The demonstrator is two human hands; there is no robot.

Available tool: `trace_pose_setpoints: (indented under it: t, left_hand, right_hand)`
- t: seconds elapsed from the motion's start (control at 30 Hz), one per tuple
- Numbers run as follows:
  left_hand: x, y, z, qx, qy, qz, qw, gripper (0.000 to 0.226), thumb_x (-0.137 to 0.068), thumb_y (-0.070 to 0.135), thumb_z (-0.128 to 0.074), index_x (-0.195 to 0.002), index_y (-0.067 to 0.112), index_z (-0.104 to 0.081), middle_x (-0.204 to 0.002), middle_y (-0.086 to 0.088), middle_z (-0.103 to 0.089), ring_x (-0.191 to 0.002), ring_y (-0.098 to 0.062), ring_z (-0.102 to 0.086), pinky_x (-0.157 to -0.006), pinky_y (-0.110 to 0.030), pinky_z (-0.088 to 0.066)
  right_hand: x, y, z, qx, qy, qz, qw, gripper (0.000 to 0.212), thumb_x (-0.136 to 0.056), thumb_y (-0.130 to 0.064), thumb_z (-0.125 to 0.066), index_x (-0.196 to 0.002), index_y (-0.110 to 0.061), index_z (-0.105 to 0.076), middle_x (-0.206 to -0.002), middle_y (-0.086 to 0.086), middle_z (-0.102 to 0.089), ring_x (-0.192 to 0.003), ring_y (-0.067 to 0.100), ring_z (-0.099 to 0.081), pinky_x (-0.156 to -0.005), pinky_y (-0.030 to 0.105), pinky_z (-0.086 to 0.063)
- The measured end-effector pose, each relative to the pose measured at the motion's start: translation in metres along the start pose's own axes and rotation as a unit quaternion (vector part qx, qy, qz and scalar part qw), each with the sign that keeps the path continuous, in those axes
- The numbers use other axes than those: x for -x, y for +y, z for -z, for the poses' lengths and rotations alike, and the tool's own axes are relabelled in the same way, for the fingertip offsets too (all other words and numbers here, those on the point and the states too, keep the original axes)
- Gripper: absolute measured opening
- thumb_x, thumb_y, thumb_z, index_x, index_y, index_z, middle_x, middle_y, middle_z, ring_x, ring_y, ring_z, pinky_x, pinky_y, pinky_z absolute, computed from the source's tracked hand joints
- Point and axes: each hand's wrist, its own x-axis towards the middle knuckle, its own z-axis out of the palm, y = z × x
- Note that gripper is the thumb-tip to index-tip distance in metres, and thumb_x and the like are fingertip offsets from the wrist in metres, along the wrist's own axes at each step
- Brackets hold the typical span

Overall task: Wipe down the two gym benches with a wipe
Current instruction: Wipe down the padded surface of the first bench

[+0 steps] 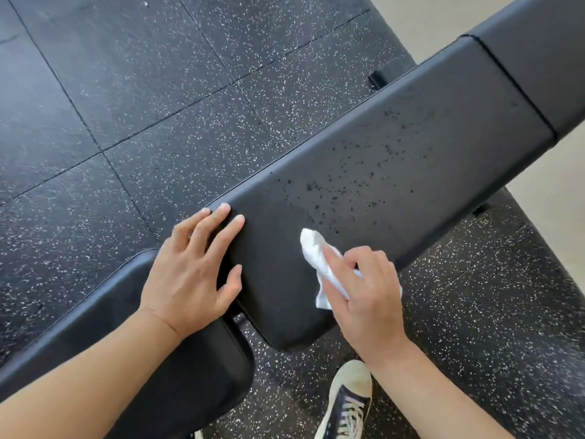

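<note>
The right hand (364,296) in the lower right of the frame is closed around a crumpled white wipe (316,261), pressing it against the near end of the long black bench pad (411,147) that runs diagonally toward the upper right. The left hand (196,267) lies flat with its fingers spread wide at the pad's lower-left end, holding nothing, apparently bracing. Dark specks (357,182) are scattered over the middle of the pad just above the wipe, so this stretch looks uncleaned, and the work here seems to be at an early stage. A second padded section (177,359) sits at the lower left under the left forearm; whether it has been wiped cannot be told. A sneaker (348,403) stands on the speckled rubber floor (126,90) at the bottom.
</note>
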Motion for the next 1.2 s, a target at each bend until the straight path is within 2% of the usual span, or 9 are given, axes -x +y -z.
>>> trace_pose_setpoints:
  t: [0.1,0.27,0.43,0.5,0.57,0.67,0.8,0.93,1.2]
  left_hand:
    - [0.000,-0.002,0.000,0.001,0.007,-0.007,1.000,0.070,-0.094,0.043,-0.054,-0.157,0.015,-0.047,-0.160,-0.012,-0.044,-0.144,-0.042,-0.042,-0.121,-0.049,-0.037]
    - [-0.001,-0.004,0.000,0.007,0.008,-0.015,1.000,0.069,-0.094,0.043,-0.054,-0.155,0.012,-0.049,-0.160,-0.015,-0.044,-0.145,-0.042,-0.041,-0.123,-0.048,-0.034]
    - [0.000,-0.004,0.000,0.007,0.008,-0.016,1.000,0.069,-0.094,0.043,-0.054,-0.156,0.014,-0.047,-0.161,-0.014,-0.043,-0.145,-0.041,-0.042,-0.123,-0.048,-0.035]
    - [0.000,-0.005,-0.002,0.003,0.009,-0.016,1.000,0.069,-0.094,0.043,-0.053,-0.156,0.014,-0.047,-0.161,-0.013,-0.043,-0.145,-0.040,-0.042,-0.126,-0.044,-0.030]
    - [0.000,-0.004,-0.002,0.001,0.012,-0.016,1.000,0.069,-0.094,0.044,-0.053,-0.156,0.015,-0.048,-0.161,-0.012,-0.043,-0.145,-0.039,-0.041,-0.128,-0.040,-0.024]
    - [0.000,-0.005,-0.002,0.000,0.010,-0.013,1.000,0.069,-0.094,0.044,-0.053,-0.156,0.015,-0.048,-0.161,-0.012,-0.044,-0.146,-0.039,-0.041,-0.128,-0.039,-0.025]
    - [-0.001,-0.004,0.000,0.000,0.010,-0.016,1.000,0.068,-0.094,0.044,-0.053,-0.156,0.015,-0.048,-0.162,-0.012,-0.043,-0.147,-0.038,-0.040,-0.127,-0.040,-0.027]
    - [-0.002,-0.004,0.001,0.000,0.016,-0.018,1.000,0.067,-0.095,0.043,-0.053,-0.155,0.014,-0.050,-0.161,-0.013,-0.044,-0.147,-0.038,-0.039,-0.129,-0.037,-0.021]
    - [-0.001,-0.005,-0.001,0.006,0.005,-0.022,1.000,0.068,-0.095,0.044,-0.051,-0.157,0.016,-0.047,-0.163,-0.012,-0.042,-0.149,-0.038,-0.039,-0.127,-0.043,-0.029]
  right_hand:
    - [-0.062,-0.041,-0.030,0.002,0.026,-0.030,0.999,0.037,-0.089,-0.018,-0.069,-0.126,-0.019,-0.073,-0.090,0.004,-0.056,-0.077,0.026,-0.046,-0.064,0.041,-0.037]
    - [-0.131,-0.086,-0.058,0.026,0.003,-0.055,0.998,0.029,-0.096,-0.031,-0.061,-0.120,-0.021,-0.072,-0.098,0.003,-0.059,-0.088,0.027,-0.052,-0.070,0.040,-0.040]
    - [-0.048,-0.040,-0.026,-0.016,-0.015,0.031,0.999,0.036,-0.095,-0.017,-0.066,-0.130,-0.015,-0.070,-0.093,0.004,-0.056,-0.077,0.026,-0.045,-0.067,0.043,-0.042]
    - [0.000,-0.010,-0.007,-0.035,-0.014,0.034,0.999,0.034,-0.096,-0.012,-0.067,-0.130,-0.014,-0.071,-0.092,0.001,-0.058,-0.075,0.025,-0.045,-0.066,0.044,-0.044]
    - [0.023,0.007,0.001,-0.066,-0.021,0.010,0.998,0.028,-0.099,-0.019,-0.067,-0.126,-0.019,-0.070,-0.093,-0.003,-0.059,-0.075,0.023,-0.048,-0.068,0.042,-0.044]
    - [0.005,0.000,-0.009,-0.036,-0.004,-0.009,0.999,0.015,-0.101,-0.034,-0.063,-0.108,-0.021,-0.060,-0.088,-0.004,-0.056,-0.074,0.020,-0.044,-0.066,0.041,-0.042]
    - [-0.068,-0.032,-0.040,0.008,0.062,-0.036,0.997,0.035,-0.102,-0.049,-0.060,-0.090,-0.017,-0.064,-0.081,-0.002,-0.056,-0.073,0.025,-0.044,-0.063,0.041,-0.037]
    - [-0.125,-0.056,-0.057,0.013,0.081,-0.059,0.995,0.041,-0.102,-0.052,-0.055,-0.086,-0.016,-0.065,-0.080,0.001,-0.057,-0.075,0.027,-0.047,-0.063,0.042,-0.038]
    - [-0.017,-0.019,-0.020,0.020,-0.002,-0.014,1.000,0.026,-0.103,-0.047,-0.060,-0.094,-0.022,-0.060,-0.083,-0.007,-0.048,-0.074,0.019,-0.038,-0.062,0.039,-0.037]
